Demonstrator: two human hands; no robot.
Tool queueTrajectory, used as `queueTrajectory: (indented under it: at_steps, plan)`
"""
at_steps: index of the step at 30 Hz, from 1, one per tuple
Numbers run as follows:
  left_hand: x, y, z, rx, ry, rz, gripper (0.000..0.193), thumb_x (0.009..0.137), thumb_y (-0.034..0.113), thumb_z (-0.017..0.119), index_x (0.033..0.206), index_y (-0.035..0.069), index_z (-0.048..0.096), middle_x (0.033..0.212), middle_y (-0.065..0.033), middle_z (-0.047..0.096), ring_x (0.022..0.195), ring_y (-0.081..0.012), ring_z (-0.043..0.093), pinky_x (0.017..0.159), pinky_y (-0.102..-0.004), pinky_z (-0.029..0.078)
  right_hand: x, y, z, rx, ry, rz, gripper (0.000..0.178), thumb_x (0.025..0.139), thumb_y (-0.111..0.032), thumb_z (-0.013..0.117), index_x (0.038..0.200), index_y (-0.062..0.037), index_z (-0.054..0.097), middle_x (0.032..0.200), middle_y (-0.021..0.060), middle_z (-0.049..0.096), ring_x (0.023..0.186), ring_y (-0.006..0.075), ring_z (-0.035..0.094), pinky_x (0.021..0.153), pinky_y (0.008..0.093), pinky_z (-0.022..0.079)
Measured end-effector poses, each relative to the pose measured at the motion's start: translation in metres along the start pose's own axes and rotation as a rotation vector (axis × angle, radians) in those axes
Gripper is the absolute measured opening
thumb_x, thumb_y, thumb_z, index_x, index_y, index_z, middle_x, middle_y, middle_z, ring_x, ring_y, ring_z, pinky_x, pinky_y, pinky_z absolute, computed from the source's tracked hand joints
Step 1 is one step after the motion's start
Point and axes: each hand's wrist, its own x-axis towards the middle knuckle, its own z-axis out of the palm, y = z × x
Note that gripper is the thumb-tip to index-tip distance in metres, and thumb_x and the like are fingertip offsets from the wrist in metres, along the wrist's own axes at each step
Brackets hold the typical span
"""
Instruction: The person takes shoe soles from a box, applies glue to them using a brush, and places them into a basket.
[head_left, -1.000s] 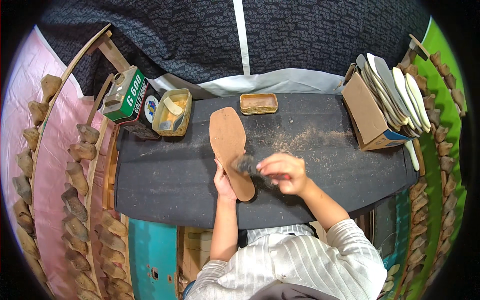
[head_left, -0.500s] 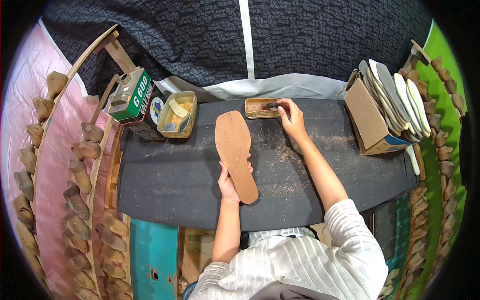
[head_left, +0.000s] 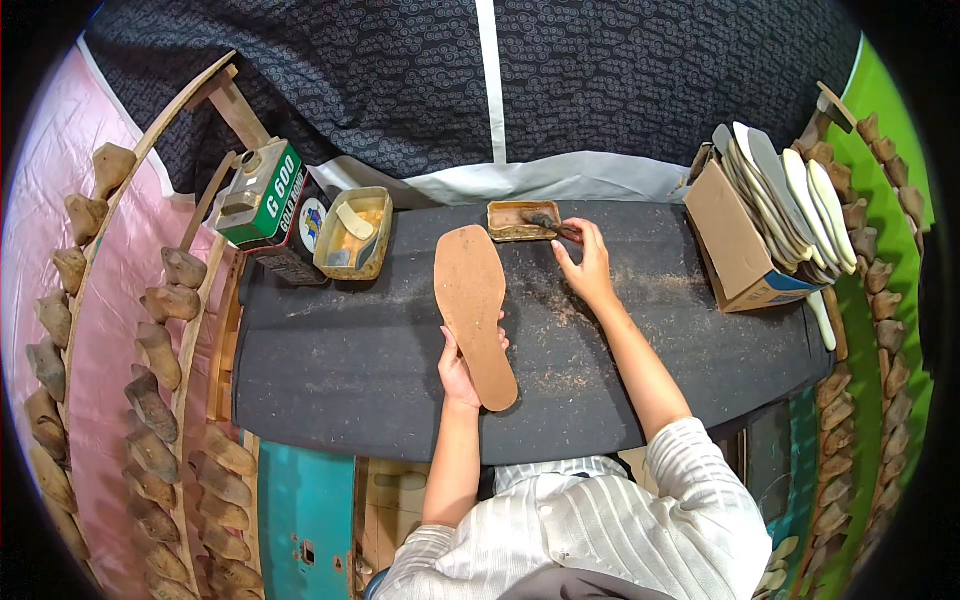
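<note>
My left hand is wrapped round the waist of a flat brown shoe insole, holding it upright above the table with the wide end away from me. Thumb and fingers come round its two edges. At the far middle, a dark brush-like tool rests in a small rectangular tray, its handle sticking out over the right rim. My right hand is by that handle, thumb stretched apart from the fingers, which are next to the handle end. Whether a fingertip touches it is hard to see.
A green and black metal can and a yellowish tub with pale pieces stand at the left. A cardboard box full of soles is at the right. Racks of wooden shoe lasts flank the dark, dusty tabletop.
My right hand has drawn back from the tray and its thumb has come away from the dark tool, which now leans over the rim. The left hand and insole stay nearly still.
</note>
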Motion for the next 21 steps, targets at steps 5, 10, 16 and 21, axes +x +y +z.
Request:
queueTrajectory:
  at_steps: [5,10,16,21]
  plan:
    - [0.000,-0.001,0.002,-0.018,-0.004,-0.008,0.064,0.092,0.053,0.029,0.129,0.001,0.038,0.115,-0.0178,0.049,0.080,-0.0235,0.047,0.071,-0.0339,0.044,-0.016,-0.044,-0.019,-0.241,0.163,-0.131,0.031,0.074,-0.018,0.065,0.098,-0.0045,0.053,0.103,0.0141,0.050,0.101,0.0319,0.045,0.088,0.0403,0.036]
    - [-0.002,-0.001,0.012,0.053,0.014,0.007,0.064,0.091,0.055,0.030,0.126,0.003,0.041,0.111,-0.0151,0.053,0.080,-0.0202,0.056,0.069,-0.0299,0.049,-0.047,-0.089,-0.011,0.573,-0.259,0.450,0.029,0.085,-0.021,0.060,0.106,-0.0025,0.053,0.097,0.0059,0.058,0.086,0.0125,0.054,0.073,0.0276,0.046]
    - [-0.029,-0.012,0.019,0.274,0.193,0.087,0.054,0.093,0.050,0.028,0.121,0.006,0.043,0.097,-0.0117,0.059,0.076,-0.0196,0.061,0.066,-0.0309,0.052,-0.058,-0.103,-0.010,0.843,-0.660,0.682,0.031,0.086,-0.023,0.060,0.108,-0.0018,0.056,0.094,0.0043,0.062,0.086,0.0109,0.057,0.077,0.0270,0.045]
    - [-0.075,-0.015,0.038,0.330,0.276,0.283,0.046,0.094,0.032,0.042,0.131,0.006,0.033,0.111,-0.0111,0.055,0.101,-0.0182,0.054,0.086,-0.0314,0.046,-0.073,-0.113,-0.018,0.951,-0.674,0.711,0.027,0.086,-0.021,0.059,0.104,-0.0009,0.056,0.092,0.0052,0.063,0.084,0.0117,0.059,0.075,0.0263,0.047]
